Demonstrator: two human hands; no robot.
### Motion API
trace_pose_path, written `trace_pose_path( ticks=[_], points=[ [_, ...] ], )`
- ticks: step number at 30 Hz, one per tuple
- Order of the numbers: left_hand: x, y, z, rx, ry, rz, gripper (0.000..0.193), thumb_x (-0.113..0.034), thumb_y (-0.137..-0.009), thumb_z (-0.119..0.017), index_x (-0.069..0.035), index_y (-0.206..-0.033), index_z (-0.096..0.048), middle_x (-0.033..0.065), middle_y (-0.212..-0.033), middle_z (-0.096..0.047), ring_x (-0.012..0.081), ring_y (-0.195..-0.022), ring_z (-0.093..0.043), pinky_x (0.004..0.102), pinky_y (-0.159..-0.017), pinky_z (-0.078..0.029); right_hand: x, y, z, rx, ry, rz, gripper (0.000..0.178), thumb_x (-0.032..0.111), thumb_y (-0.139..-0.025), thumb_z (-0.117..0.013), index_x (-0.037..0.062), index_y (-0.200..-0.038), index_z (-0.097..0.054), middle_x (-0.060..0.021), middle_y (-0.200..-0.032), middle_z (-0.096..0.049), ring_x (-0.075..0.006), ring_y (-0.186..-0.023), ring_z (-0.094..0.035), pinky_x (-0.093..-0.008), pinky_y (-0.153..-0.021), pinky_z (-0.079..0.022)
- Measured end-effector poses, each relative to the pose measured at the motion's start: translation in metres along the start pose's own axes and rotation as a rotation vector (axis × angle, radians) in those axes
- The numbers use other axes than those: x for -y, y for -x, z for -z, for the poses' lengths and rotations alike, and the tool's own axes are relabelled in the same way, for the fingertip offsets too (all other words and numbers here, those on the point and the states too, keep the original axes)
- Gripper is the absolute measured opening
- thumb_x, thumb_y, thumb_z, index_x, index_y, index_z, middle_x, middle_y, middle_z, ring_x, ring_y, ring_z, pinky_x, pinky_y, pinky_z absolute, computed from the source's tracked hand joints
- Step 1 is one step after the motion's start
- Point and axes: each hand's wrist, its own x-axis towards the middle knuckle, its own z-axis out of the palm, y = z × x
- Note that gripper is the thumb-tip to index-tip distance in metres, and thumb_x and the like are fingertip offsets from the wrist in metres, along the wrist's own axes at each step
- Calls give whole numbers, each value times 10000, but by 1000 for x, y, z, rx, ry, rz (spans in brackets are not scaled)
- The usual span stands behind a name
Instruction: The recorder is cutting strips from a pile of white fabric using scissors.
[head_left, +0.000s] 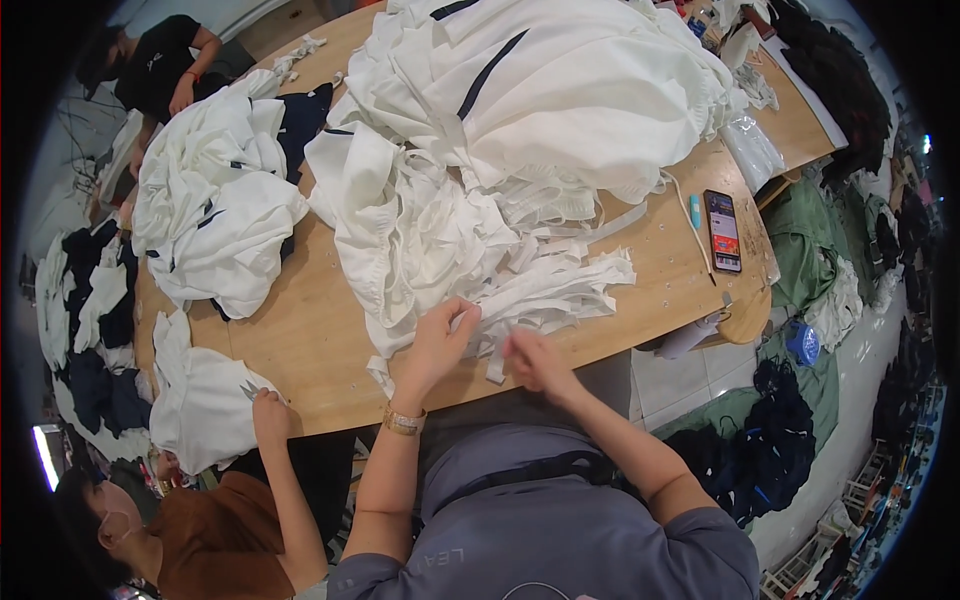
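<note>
My left hand point(440, 348), with a gold-toned band on its wrist, is at the near edge of a pile of white fabric strips point(570, 290). Its thumb and fingers close on a white strip. To its right, my right hand point(540, 362) is curled closed beside a hanging white strip end point(496, 366). Its fingertips are slightly blurred, and I cannot make out what is between them. Gathered white garments point(390, 225) lie just beyond my left hand. Behind them rises a large heap of white cloth point(600, 90) with dark navy stripes.
On the wooden table point(680, 280) lie a phone point(723, 231), a turquoise marker-like item point(694, 211) and a white cord. At left, a co-worker's hand point(268, 415) holds small scissors point(250, 390) over white cloth. Another person stands far left by a white garment heap point(215, 200).
</note>
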Motion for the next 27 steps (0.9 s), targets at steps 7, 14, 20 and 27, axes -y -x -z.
trace_pose_path(
  ticks=[7, 14, 20, 27],
  points=[
    [1, 6, -4, 12, 29, 7, 243, -216, -839, -523, 25, -823, -549, 72, -580, -477, 109, -502, -362, 274, -480, -322, -10, -14, -18, 139, -136, 9, 391, 406, -913, -383, 71, -730, -468, 56, -437, -286, -43, -325, -221, -199, -312, -198],
    [0, 7, -5, 63, 138, -13, 206, -187, -838, -517, 17, -821, -535, 64, -637, -516, 101, -578, -418, 247, -541, -358, -5, -15, -22, 75, -175, 3, 380, 410, -893, -435, 94, -683, -448, 68, -441, -282, -34, -336, -202, -201, -324, -162],
    [-2, 6, 0, 128, 185, -6, 185, -175, -834, -522, 8, -809, -536, 34, -654, -519, 82, -619, -430, 231, -577, -369, -1, -15, -19, 92, -158, -11, 379, 411, -886, -453, 102, -667, -445, 73, -447, -290, -25, -343, -200, -197, -330, -150],
    [-8, 5, 3, 172, 193, 8, 177, -171, -825, -543, 5, -811, -543, 20, -650, -511, 71, -611, -423, 229, -558, -361, 2, -17, -12, 79, -173, 39, 335, 386, -891, -459, 96, -723, -470, 70, -463, -300, -21, -353, -217, -190, -326, -152]
  ],
)
